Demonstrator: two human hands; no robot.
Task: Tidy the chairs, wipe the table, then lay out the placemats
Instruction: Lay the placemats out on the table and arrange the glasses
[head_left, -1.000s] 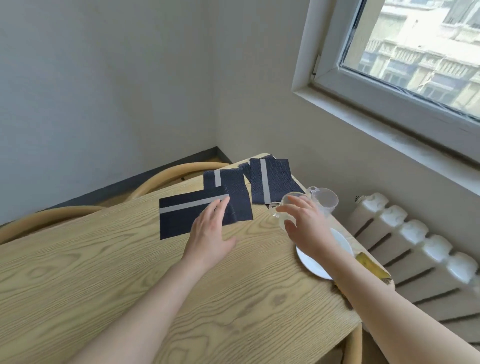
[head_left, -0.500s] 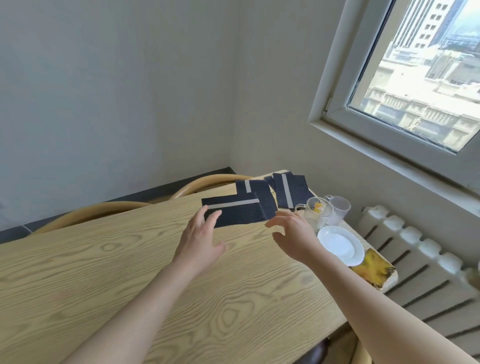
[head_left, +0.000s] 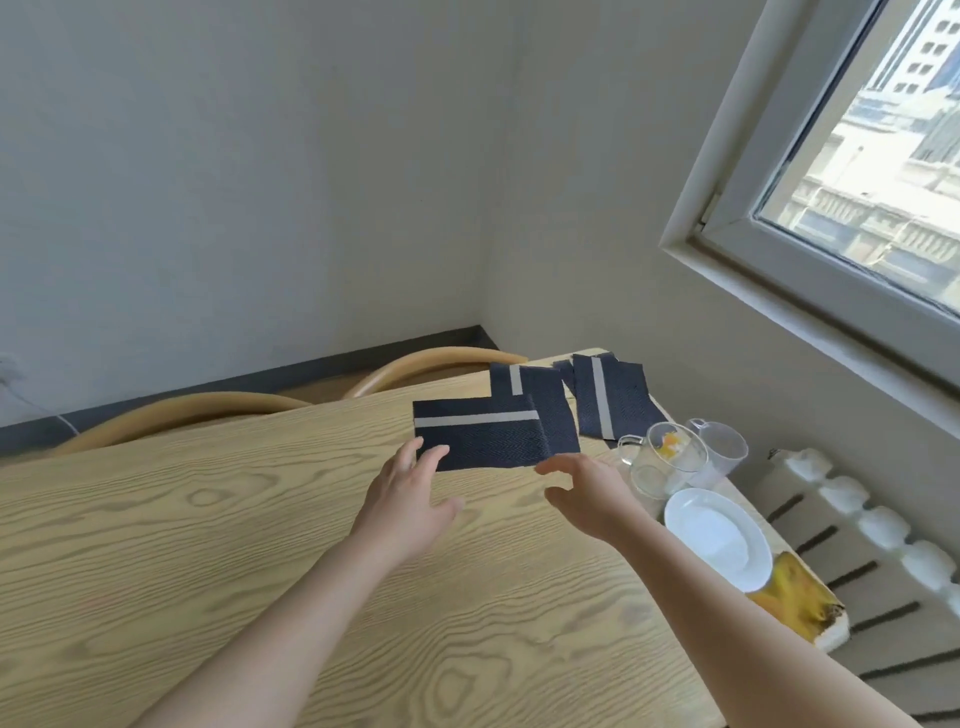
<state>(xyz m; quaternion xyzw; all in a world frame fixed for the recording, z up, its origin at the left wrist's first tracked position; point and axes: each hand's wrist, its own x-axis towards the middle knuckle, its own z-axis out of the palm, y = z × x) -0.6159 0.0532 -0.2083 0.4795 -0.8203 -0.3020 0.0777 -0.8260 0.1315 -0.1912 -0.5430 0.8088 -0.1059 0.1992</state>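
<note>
Now your right hand (head_left: 587, 493) has left the cups (head_left: 675, 457) & swung over to the near mat (head_left: 478, 436), w/ your left hand (head_left: 410, 499) at its other corner. Both open, gripping nothing. Mats lie overlapped at the table's (head_left: 260, 545) far end, so laying-out is just starting.

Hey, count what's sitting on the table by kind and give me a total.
Dark placemats: 3, front, middle, far
Clear glass cups: 2, and
White plate: 1
Yellow cloth: 1
Total: 7
</note>
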